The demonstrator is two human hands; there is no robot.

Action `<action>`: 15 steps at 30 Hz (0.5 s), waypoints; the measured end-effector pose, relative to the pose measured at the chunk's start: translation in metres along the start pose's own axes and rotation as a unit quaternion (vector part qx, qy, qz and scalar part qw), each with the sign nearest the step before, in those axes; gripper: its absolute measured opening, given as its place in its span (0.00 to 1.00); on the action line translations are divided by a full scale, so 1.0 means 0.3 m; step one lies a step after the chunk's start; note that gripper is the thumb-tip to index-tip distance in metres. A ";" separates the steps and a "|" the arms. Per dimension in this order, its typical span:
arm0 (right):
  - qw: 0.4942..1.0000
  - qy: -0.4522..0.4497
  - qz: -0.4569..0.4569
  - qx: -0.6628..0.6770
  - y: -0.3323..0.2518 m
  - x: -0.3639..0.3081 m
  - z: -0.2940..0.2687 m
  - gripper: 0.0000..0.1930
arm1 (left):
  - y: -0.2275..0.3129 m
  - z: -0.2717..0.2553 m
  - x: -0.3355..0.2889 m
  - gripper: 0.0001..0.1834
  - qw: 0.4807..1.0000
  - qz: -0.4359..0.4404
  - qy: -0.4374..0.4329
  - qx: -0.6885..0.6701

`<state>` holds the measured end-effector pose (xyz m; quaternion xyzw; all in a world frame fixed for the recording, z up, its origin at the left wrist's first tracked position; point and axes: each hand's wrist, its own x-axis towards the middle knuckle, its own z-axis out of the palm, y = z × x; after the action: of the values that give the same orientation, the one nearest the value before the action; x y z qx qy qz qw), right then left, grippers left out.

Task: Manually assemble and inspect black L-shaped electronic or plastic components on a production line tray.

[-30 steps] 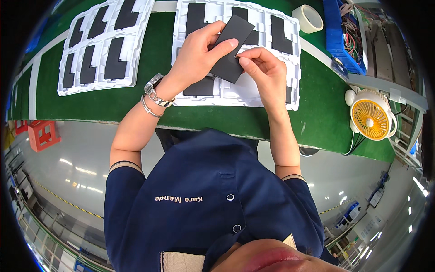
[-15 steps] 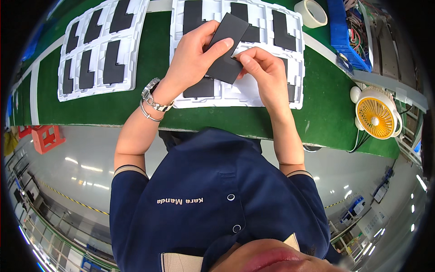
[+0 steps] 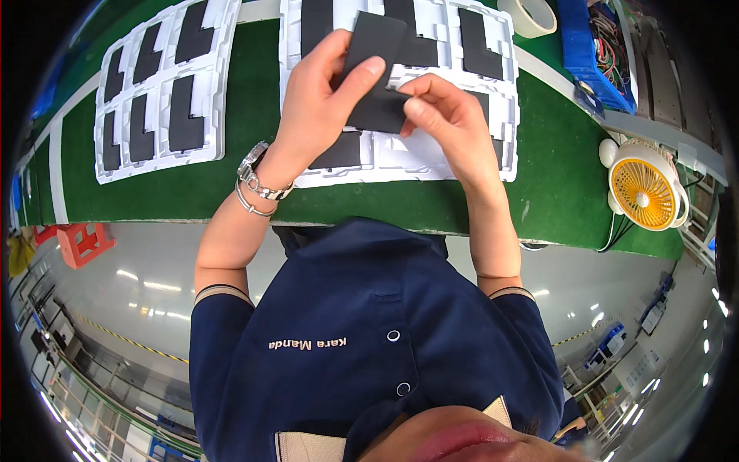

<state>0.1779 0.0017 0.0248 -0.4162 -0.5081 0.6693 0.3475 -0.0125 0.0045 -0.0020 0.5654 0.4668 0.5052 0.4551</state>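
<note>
A flat black L-shaped piece is raised over the right-hand white tray, gripped by my left hand, thumb on its face and fingers behind. My right hand is closed in a pinch at the piece's inner notch. Something small and dark shows at those fingertips, too small to name. Beneath both hands lies the white moulded tray, with similar black pieces in its compartments, partly covered by my hands.
Another white tray of black L-shaped pieces lies left on the green tabletop. To the right are a tape roll, a blue bin of wires and a small yellow-and-white fan. A red stool stands beyond the table edge.
My left hand and the black piece have shifted slightly left and up, and the piece is turned a little more upright. The right hand stays at the notch.
</note>
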 end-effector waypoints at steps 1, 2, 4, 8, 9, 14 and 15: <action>1.000 0.003 -0.001 0.001 0.007 0.001 -0.008 0.05 | 0.006 -0.002 0.005 0.11 1.000 0.000 -0.003 0.000; 0.999 -0.005 -0.004 -0.052 0.021 0.003 -0.022 0.05 | 0.016 -0.003 0.008 0.11 1.000 0.001 0.002 -0.029; 0.996 0.030 -0.036 -0.074 0.021 0.002 -0.039 0.04 | 0.032 -0.005 0.006 0.11 0.998 0.001 0.007 -0.057; 0.978 0.168 -0.123 -0.004 -0.009 0.002 -0.096 0.03 | 0.049 -0.033 0.010 0.10 0.985 -0.063 -0.125 -0.098; 0.976 0.173 -0.128 -0.020 -0.005 0.001 -0.118 0.03 | 0.041 -0.032 0.020 0.09 0.978 -0.076 -0.174 -0.088; 0.968 0.197 -0.137 -0.067 -0.005 0.006 -0.092 0.05 | 0.049 0.006 0.005 0.10 0.947 -0.148 -0.235 -0.161; 0.972 0.183 -0.132 -0.068 -0.007 0.007 -0.089 0.05 | 0.046 0.002 0.005 0.10 0.947 -0.148 -0.235 -0.161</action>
<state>0.2015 0.0146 0.0227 -0.4837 -0.5309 0.4937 0.4903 -0.0108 0.0037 0.0117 0.5116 0.3374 0.3532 0.7068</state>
